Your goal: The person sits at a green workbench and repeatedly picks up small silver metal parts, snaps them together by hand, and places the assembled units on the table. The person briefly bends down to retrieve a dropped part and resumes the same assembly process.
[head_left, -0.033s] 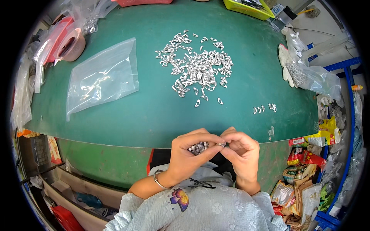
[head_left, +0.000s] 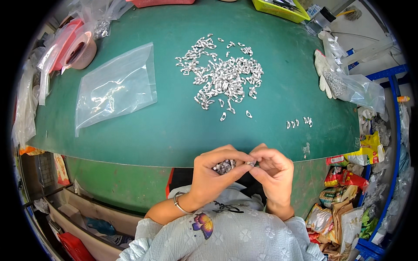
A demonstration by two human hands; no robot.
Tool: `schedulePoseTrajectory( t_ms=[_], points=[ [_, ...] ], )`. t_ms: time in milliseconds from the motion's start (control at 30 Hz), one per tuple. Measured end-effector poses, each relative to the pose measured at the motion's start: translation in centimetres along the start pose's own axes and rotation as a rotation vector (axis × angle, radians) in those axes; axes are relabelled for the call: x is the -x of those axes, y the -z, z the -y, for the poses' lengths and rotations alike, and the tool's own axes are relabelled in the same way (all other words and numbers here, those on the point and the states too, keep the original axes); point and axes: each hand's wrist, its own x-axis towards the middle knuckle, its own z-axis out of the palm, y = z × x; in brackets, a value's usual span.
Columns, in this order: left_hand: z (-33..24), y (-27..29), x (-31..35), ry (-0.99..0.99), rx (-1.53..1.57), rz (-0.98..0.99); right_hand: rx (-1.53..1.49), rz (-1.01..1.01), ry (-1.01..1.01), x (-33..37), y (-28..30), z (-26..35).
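At the table's near edge, my left hand is curled around a small bunch of silver metal clasps. Its thumb and forefinger meet the fingertips of my right hand, and both pinch one small clasp there. My fingers partly cover that piece, so its details are hidden. Farther off, a loose pile of similar silver clasps, each with an oval opening, is spread over the green table. A few more clasps lie in a short row to the right of my hands.
A flat clear plastic bag lies left of the pile. Pink baskets stand at the far left, a yellow-green tray at the far right. On the right edge are a white glove and a bag of metal parts.
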Motion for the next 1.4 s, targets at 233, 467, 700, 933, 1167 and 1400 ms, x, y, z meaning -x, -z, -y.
schedulePoseTrajectory(
  t_ms=[233, 467, 700, 933, 1167, 1400],
  points=[
    [0.0, -0.1, 0.4, 0.364, 0.403, -0.018, 0.403, -0.04, 0.301, -0.4, -0.8, 0.5],
    [0.6, -0.1, 0.6, 0.459, 0.582, 0.043, 0.673, -0.123, 0.498, -0.7, -0.9, 0.6],
    [1.1, 0.0, 0.6, 0.488, 0.678, 0.114, 0.879, -0.167, 0.628, -0.7, -1.0, 0.8],
    [1.3, 0.0, 0.8, 0.469, 0.671, 0.116, 0.897, -0.15, 0.617, -0.6, -1.1, 1.1],
    [1.8, 0.0, 0.3, 0.449, 0.529, -0.074, 1.13, -0.491, 0.5, -2.7, 5.2, 1.4],
    [1.9, 0.0, -0.1, 0.466, 0.467, -0.102, 1.66, -0.77, 0.202, -3.9, 19.6, 0.7]
  ],
)
